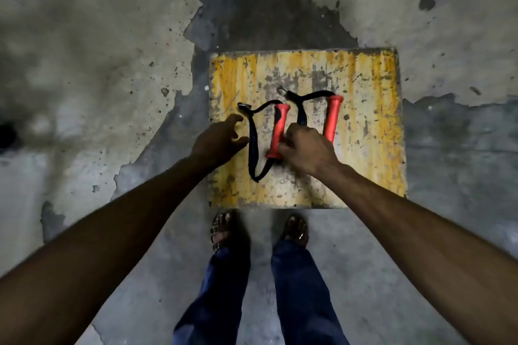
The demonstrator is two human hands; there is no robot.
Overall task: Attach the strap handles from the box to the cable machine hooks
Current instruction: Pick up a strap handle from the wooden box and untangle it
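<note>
Two strap handles lie on top of a worn yellow box. The left strap handle has a red grip and a black webbing loop ending in a metal ring at the upper left. The right strap handle has the same red grip and black strap. My right hand rests between the two grips, its fingers curled against the lower end of the left grip; whether it grips it is unclear. My left hand hovers at the box's left edge with fingers spread, just beside the black loop.
The box stands on a stained, patchy concrete floor. My feet in sandals and blue trouser legs are right in front of the box's near edge. No cable machine or hooks are in view.
</note>
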